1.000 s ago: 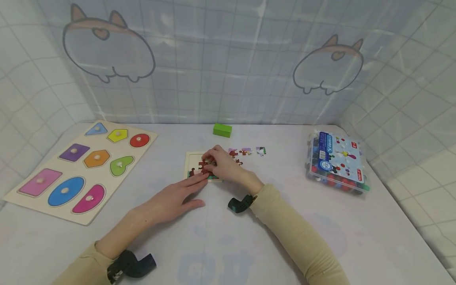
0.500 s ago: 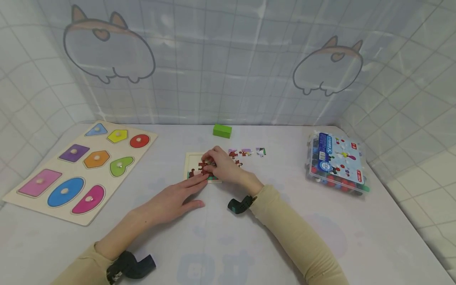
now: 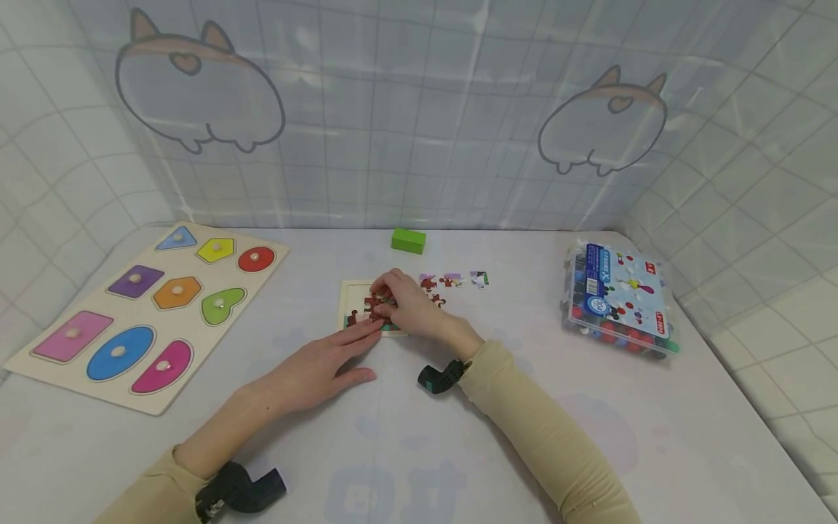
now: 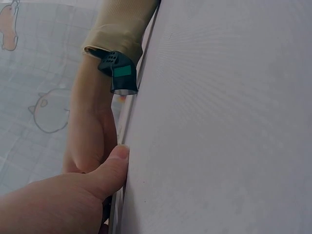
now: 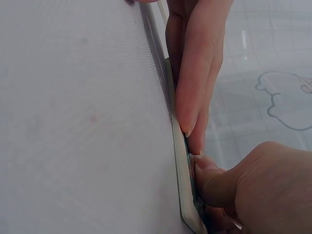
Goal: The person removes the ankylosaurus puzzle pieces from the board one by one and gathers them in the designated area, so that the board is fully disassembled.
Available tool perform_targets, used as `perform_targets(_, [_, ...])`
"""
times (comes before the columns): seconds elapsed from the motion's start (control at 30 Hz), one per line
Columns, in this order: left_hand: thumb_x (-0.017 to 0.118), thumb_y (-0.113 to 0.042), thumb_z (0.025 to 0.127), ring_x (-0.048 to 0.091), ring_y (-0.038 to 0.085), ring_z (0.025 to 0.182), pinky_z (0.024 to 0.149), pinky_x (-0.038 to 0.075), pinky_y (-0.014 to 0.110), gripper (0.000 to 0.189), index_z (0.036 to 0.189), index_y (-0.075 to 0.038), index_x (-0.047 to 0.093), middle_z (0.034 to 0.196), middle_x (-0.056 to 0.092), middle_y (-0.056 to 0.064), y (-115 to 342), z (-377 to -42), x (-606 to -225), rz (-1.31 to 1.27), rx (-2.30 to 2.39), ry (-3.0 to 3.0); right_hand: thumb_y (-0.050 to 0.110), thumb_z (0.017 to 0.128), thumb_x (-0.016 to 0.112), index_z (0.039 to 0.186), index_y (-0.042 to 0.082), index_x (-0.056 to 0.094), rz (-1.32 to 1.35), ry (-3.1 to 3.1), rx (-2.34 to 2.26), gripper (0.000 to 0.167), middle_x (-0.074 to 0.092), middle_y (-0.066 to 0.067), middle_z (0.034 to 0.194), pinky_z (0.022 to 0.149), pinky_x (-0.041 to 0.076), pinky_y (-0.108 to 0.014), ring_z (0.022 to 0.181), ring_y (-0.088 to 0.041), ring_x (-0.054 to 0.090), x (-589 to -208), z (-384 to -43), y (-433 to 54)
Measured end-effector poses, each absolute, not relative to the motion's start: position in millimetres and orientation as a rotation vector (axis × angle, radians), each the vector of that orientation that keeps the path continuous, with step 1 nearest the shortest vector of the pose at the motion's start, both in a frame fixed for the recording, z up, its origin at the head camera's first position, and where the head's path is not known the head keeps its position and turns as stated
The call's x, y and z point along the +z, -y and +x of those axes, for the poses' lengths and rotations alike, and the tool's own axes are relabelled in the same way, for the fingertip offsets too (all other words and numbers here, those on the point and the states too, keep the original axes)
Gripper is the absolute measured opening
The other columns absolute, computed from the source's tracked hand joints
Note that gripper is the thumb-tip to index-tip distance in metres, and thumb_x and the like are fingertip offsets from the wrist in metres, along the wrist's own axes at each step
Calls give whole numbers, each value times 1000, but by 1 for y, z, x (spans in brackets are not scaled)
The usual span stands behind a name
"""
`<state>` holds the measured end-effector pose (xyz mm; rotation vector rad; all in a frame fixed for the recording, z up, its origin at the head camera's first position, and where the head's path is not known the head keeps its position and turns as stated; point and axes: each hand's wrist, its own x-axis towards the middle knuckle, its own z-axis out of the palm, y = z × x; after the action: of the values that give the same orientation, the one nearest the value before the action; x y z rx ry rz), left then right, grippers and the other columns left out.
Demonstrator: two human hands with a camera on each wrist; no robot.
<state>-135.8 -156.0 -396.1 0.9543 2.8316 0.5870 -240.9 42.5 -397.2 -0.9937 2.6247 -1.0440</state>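
A small wooden jigsaw puzzle board [image 3: 353, 287] lies in front of me, partly filled with brown and green pieces. Over its right side, my right hand [image 3: 417, 307] has thumb and fingers curled round a jigsaw puzzle piece, mostly hidden by the fingers. The fingers of my left hand [image 3: 313, 372] stretch out straight, their tips resting on the board's near part. In the right wrist view, the left hand [image 5: 200, 68] lies along the board's pale edge [image 5: 181, 178], close to the right thumb [image 5: 217, 185]. The left wrist view shows the left thumb [image 4: 114, 168] but no puzzle.
Several loose jigsaw pieces [image 3: 452, 279] lie just right of the board. Behind stands a green block [image 3: 409, 241]. To the left is a large shape board [image 3: 147, 306] with knobbed pieces; a clear plastic box [image 3: 618, 298] of coloured parts sits on the right.
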Motion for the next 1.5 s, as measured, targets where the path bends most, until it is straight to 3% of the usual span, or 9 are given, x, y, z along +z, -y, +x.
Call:
perform_targets(0.63, [62,-42,98,32,25,149,114,38,49,67,153,-11,42,164,29,3,158,-136,-397,956,601,-2820,7,97,63,125,2,59,-1029,-2640,-1023,29,59,-12,112,93,47,-32,104,-24,55,-397,-240,-41])
perform_targets(0.9, [63,-42,97,33,26,149,113,39,49,67,153,-11,42,164,30,4,159,-136,-397,958,599,-2817,6,97,64,120,6,61,-1044,-2630,-1046,23,59,-10,108,88,48,-29,101,-21,56,-398,-242,-40])
perform_targets(1.17, [62,-44,97,34,25,148,112,40,49,67,153,-11,42,164,30,3,159,-136,-398,958,597,-2825,9,95,68,124,8,67,-1022,-2665,-1069,29,62,-6,105,79,50,-24,91,-17,60,-396,-242,-43])
perform_targets(1.5, [62,-45,97,35,25,147,112,40,49,67,153,-13,42,163,31,2,158,-136,-397,952,592,-2825,9,95,68,126,10,69,-952,-2622,-1193,31,61,-4,103,76,49,-20,90,-15,60,-391,-239,-44])
